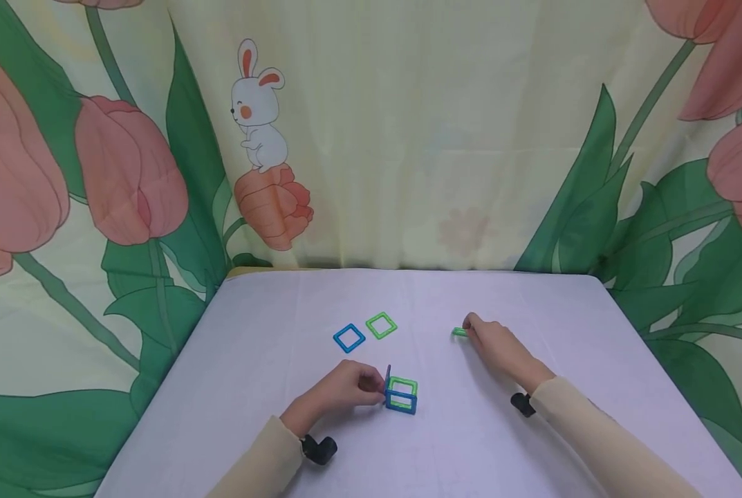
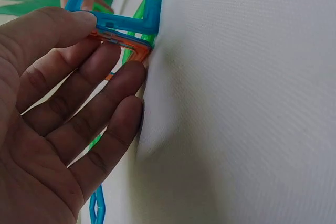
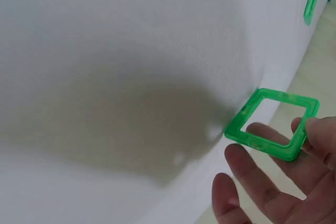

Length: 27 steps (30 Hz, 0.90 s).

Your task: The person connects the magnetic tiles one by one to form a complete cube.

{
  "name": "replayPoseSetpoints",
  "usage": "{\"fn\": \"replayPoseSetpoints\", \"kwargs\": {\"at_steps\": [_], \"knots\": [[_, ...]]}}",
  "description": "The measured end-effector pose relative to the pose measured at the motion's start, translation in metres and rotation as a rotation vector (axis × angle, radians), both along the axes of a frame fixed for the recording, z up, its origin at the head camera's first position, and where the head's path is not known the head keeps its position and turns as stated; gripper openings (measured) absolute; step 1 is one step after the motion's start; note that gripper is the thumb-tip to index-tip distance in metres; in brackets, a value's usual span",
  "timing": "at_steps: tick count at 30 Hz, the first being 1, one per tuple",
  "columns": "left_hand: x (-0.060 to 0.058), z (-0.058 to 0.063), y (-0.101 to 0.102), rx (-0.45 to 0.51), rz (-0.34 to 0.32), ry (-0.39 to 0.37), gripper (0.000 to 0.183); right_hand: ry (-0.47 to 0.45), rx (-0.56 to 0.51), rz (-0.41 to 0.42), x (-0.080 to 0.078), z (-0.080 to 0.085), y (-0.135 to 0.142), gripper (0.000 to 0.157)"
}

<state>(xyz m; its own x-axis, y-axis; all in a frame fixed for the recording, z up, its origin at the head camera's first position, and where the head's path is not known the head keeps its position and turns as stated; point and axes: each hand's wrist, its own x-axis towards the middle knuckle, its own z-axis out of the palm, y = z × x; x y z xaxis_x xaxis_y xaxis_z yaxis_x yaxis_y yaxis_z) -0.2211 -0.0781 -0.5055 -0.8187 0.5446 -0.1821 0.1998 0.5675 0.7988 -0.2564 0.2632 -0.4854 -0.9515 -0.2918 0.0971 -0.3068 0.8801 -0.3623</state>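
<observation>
My left hand [image 1: 339, 389] holds the left side of a small build of square magnetic tiles on the table. In the left wrist view the thumb lies on the corner of a blue tile [image 2: 123, 22], and fingertips touch an orange tile [image 2: 139, 51] below it. Green tiles show behind, partly hidden. Farther right, my right hand [image 1: 500, 349] pinches one green magnetic tile [image 3: 245, 111] by its edge between thumb and fingers. That tile is tilted, its far corner close to the white cloth. The other right fingers spread loosely beneath it.
Two loose square tiles, one blue [image 1: 341, 345] and one green [image 1: 373, 330], lie flat behind the build. A white cloth covers the table [image 1: 458, 443]. A tulip-printed curtain [image 1: 395, 152] hangs behind the far edge. Each wrist bears a small black camera.
</observation>
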Motion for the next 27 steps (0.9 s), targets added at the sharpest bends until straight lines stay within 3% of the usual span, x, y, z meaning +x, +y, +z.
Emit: {"fn": "replayPoseSetpoints", "kwargs": {"at_steps": [3, 9, 20, 27], "knots": [[0.001, -0.001, 0.002, 0.006, -0.001, 0.000, 0.009, -0.016, -0.013, -0.024, -0.009, 0.002, -0.005, 0.010], [0.001, -0.003, 0.004, 0.032, -0.010, -0.009, 0.009, -0.130, -0.039, -0.029, -0.018, 0.001, -0.028, 0.012], [-0.003, -0.008, 0.007, 0.057, -0.026, 0.013, 0.008, -0.184, -0.070, 0.001, -0.012, -0.001, -0.068, 0.009], [-0.002, -0.011, 0.004, 0.044, -0.026, 0.031, 0.009, -0.104, -0.080, 0.144, 0.003, -0.004, -0.086, 0.010]]}}
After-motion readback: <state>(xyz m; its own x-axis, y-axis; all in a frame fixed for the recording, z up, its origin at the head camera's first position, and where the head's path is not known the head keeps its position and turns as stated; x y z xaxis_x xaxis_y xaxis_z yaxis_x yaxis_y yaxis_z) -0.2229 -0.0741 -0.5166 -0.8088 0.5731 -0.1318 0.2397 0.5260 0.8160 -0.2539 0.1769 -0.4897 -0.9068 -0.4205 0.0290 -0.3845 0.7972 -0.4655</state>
